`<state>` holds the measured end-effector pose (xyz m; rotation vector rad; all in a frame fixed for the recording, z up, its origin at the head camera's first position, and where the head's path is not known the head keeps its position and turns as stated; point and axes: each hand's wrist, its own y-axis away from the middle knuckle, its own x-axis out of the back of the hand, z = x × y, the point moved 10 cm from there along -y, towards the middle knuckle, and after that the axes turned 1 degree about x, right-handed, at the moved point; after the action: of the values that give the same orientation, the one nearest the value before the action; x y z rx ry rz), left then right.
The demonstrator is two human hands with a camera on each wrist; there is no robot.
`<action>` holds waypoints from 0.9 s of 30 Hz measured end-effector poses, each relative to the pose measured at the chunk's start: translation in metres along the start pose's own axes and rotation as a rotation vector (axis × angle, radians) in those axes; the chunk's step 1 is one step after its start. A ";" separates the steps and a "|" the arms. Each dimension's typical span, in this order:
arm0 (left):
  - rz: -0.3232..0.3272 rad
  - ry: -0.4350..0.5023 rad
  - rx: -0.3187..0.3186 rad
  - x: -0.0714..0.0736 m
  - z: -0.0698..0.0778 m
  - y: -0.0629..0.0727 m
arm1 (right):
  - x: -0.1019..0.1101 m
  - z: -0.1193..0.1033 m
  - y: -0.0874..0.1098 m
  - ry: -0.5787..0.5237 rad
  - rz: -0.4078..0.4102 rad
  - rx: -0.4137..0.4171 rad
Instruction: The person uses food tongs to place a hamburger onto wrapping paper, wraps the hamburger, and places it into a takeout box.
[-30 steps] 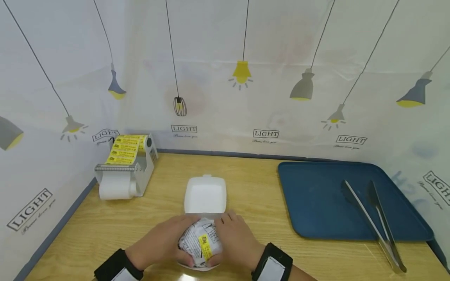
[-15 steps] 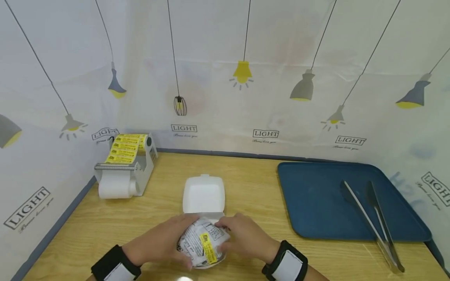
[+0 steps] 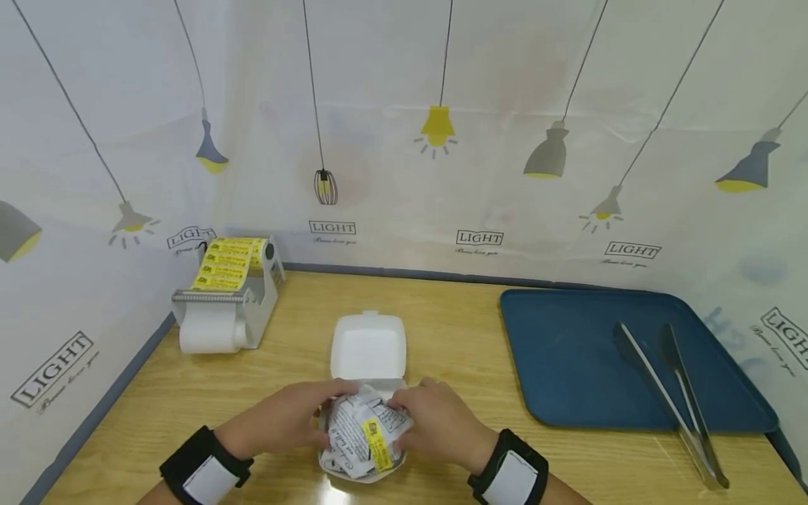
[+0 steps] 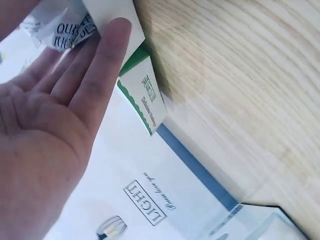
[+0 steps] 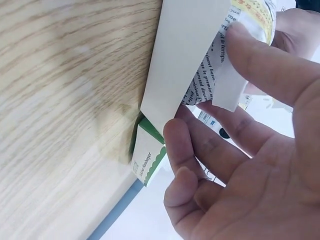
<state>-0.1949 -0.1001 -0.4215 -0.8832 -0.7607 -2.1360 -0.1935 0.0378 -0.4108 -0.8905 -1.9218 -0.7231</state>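
A wrapped burger [image 3: 356, 435], in white printed paper with a yellow label [image 3: 377, 443], sits in the base of an open hamburger box [image 3: 368, 347]. The box's white lid stands back behind it. My right hand [image 3: 442, 424] pinches the burger's right side; in the right wrist view its thumb [image 5: 245, 45] lies on the wrapping, with other fingers by the box wall [image 5: 175, 60]. On the left, my left hand [image 3: 297, 417] is spread beside the burger. The left wrist view shows its fingers [image 4: 95, 85] nearly straight, one fingertip overlapping the box's outer wall [image 4: 122, 15].
A label dispenser [image 3: 230, 298] with a yellow label roll stands at the back left. Metal tongs [image 3: 672, 403] lie across a blue tray [image 3: 562, 365] on the right, their end over the wooden table [image 3: 461, 330]. A lamp-printed sheet [image 3: 379, 126] encloses the back and sides.
My left hand has loosened from the burger and shifted slightly left. My right hand has moved a little to the right and changed its hold. The burger now sits slightly turned in the box.
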 end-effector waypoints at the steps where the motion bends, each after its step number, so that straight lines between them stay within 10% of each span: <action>1: 0.015 -0.022 0.014 0.000 0.001 -0.002 | 0.000 0.000 0.000 0.007 0.001 0.002; 16: 0.088 -0.231 -0.042 -0.005 0.025 -0.013 | -0.001 -0.004 -0.008 0.203 0.046 0.045; 27: 0.113 -0.172 0.001 -0.004 0.018 -0.010 | 0.001 -0.004 -0.020 0.145 0.008 -0.019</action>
<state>-0.1940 -0.0799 -0.4169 -1.0936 -0.7780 -1.9789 -0.2081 0.0232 -0.4113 -0.8347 -1.7851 -0.7811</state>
